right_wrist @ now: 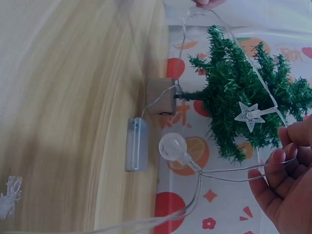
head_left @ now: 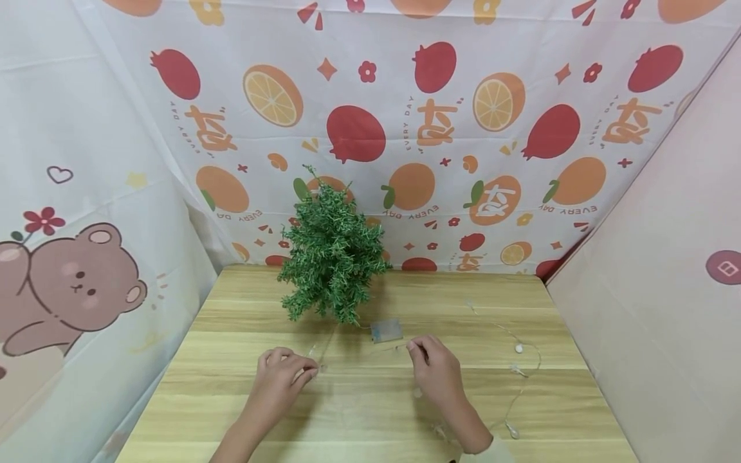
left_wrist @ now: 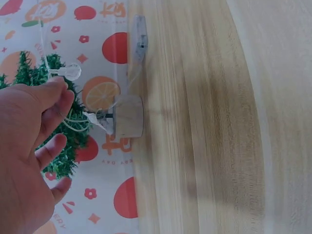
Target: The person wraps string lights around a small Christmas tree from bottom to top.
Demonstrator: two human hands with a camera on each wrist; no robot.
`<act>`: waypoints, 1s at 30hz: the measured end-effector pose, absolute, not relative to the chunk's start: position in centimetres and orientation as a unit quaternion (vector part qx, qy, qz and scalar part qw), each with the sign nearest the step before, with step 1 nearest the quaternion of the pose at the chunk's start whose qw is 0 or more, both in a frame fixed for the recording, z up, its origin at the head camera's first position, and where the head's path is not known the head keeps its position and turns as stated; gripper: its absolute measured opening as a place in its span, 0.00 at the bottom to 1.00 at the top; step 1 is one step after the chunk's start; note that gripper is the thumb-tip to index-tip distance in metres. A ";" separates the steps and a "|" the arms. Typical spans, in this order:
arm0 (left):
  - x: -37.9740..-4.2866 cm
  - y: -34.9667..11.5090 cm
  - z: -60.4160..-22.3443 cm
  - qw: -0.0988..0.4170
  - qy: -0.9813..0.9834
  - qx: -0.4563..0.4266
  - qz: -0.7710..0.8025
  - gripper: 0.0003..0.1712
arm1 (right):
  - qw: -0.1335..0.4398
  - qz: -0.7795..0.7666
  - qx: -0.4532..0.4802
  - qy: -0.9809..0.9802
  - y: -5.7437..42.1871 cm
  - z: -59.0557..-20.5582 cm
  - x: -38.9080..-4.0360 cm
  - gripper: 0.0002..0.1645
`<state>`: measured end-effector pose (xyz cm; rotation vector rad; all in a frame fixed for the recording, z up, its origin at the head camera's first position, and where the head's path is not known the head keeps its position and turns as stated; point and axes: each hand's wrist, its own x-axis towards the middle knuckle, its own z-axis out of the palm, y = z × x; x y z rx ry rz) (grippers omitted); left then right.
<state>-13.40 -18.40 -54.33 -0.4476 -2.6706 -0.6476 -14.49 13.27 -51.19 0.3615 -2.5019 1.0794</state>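
Observation:
A small green artificial Christmas tree (head_left: 334, 254) stands on a round wooden base (right_wrist: 161, 95). In front of it, my left hand (head_left: 283, 374) pinches the thin clear wire of a string of lights (right_wrist: 246, 53) between thumb and index finger, beside a clear bulb (left_wrist: 73, 71). My right hand (head_left: 438, 373) holds another stretch of the same wire, other fingers loosely bent. Near the right fingers hang a star-shaped light (right_wrist: 250, 117) and a round ball light (right_wrist: 173, 146). Wire loops past the trunk at the base. A translucent battery box (head_left: 386, 330) lies right of the tree.
The rest of the wire curves over the right side of the wooden table (head_left: 191, 392), with several small lights (head_left: 518, 348) along it. A snowflake-like light (right_wrist: 9, 197) lies near the right wrist. Fruit-printed cloth (head_left: 359, 71) hangs behind, and more cloth walls both sides.

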 end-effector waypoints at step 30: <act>-18.8 -24.7 -54.6 0.206 -0.928 0.012 -0.311 0.07 | 0.033 0.322 0.251 -0.912 12.7 -48.6 -12.6 0.06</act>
